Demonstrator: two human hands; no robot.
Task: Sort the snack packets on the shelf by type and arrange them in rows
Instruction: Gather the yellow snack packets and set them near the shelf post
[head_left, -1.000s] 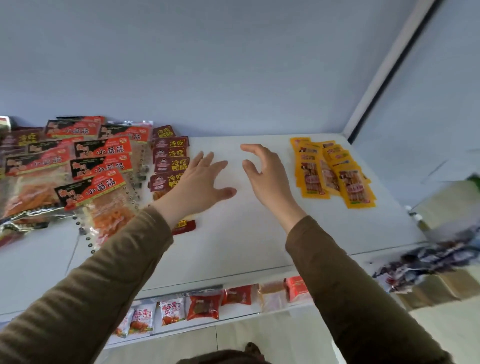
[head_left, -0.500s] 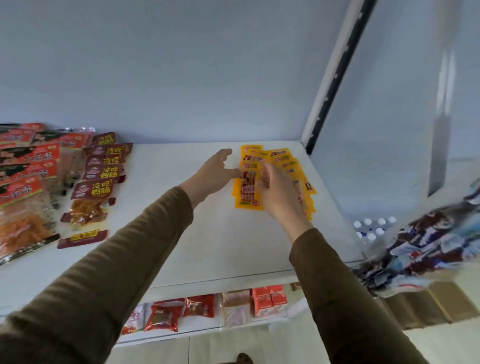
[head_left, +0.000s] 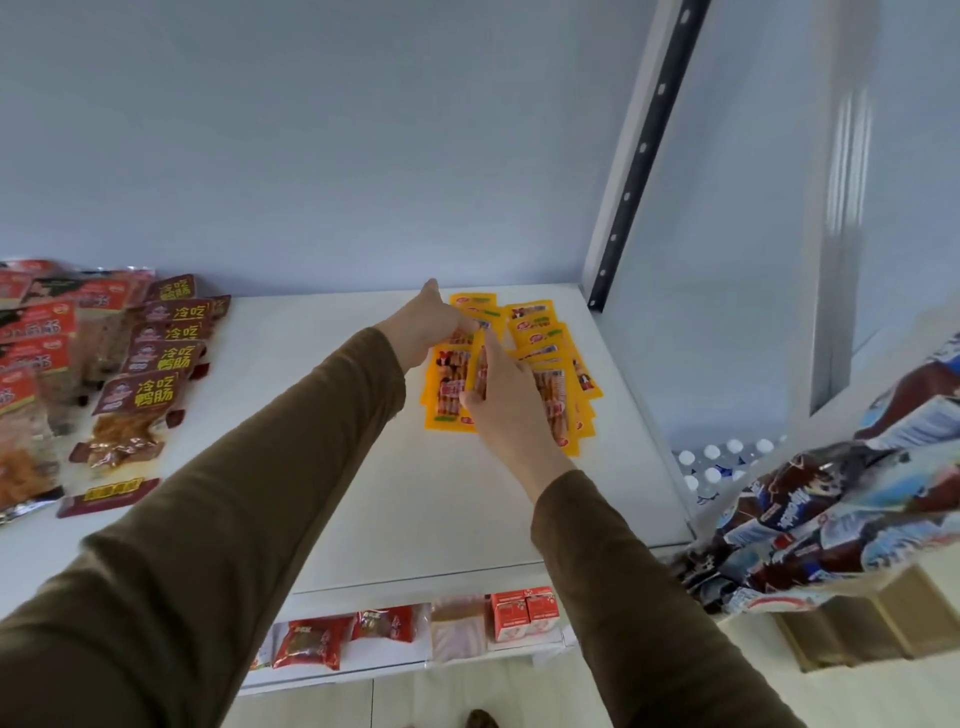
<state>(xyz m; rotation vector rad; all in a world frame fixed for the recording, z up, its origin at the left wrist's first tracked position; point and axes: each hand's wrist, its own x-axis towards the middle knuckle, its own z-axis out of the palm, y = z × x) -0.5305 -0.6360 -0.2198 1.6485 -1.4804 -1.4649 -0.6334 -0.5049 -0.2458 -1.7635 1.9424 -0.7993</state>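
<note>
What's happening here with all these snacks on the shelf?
A person is sorting snack packets on a white shelf. Both hands are at the yellow packets near the shelf's right end: the right hand holds one yellow packet tilted up off the pile, while the left hand rests on the packets behind it. Dark red packets and larger red packets lie in rows at the left.

From my remote feed: a pale blue-grey back wall (head_left: 311, 156) rises behind the white shelf (head_left: 467, 509). At its right far corner stands a white upright (head_left: 613, 208) with a black perforated strip (head_left: 644, 150). Below the front edge, pale tiled floor (head_left: 415, 701) shows.
</note>
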